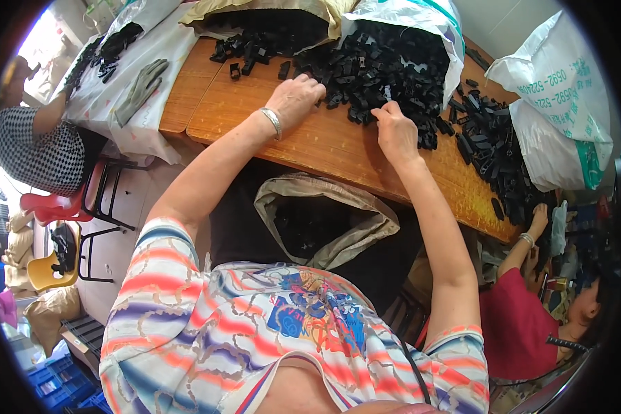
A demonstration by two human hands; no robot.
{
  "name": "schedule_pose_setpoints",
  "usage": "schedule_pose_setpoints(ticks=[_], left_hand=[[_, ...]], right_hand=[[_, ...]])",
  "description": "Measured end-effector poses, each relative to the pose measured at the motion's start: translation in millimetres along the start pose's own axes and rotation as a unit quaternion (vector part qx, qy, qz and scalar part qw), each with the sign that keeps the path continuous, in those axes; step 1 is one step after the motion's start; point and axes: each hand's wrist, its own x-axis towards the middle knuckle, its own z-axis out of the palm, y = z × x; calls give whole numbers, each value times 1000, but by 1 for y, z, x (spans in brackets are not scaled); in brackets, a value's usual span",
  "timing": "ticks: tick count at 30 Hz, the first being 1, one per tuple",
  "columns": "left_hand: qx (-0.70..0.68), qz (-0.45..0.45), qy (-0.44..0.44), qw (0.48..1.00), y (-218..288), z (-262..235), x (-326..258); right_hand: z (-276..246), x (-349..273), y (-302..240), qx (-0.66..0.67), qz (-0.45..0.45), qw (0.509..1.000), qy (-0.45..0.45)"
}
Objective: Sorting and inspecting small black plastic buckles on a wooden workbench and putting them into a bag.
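Note:
A heap of small black plastic parts [355, 72] covers the far middle of the wooden table [255, 148]. My left hand [295, 100] is at the heap's left edge, its fingers curled and closed, and whatever is under the fingertips is hidden. At the front of the heap, my right hand [396, 132] is closed in a pinch. What it grips is too small to name. Below the table edge, on my lap, an open beige sack [324, 186] has black pieces inside.
A brown sack [269, 10] and a white sack [407, 24] spill parts at the back. Another white sack [566, 110] stands right of more black parts [493, 138]. Co-workers sit at both sides. A grey glove [141, 90] lies on the covered table at left.

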Motion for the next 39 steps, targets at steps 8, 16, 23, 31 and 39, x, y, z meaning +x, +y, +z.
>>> schedule_pose_setpoints(ticks=[8,16,23,31,39], left_hand=[[-153,-22,-1,988,49,-1,-29],[-195,-79,55,976,59,-7,-49],[-179,-114,57,976,49,-7,-60],[-191,-122,52,973,49,-6,-56],[-196,-133,47,970,48,-3,-55]], right_hand=[[7,12,-3,-36,-82,994,-55],[4,-9,-19,13,-9,995,-97],[-8,-11,-33,53,53,993,-94],[-10,-13,-48,109,65,988,-86],[-4,2,-73,99,-13,989,-111]])
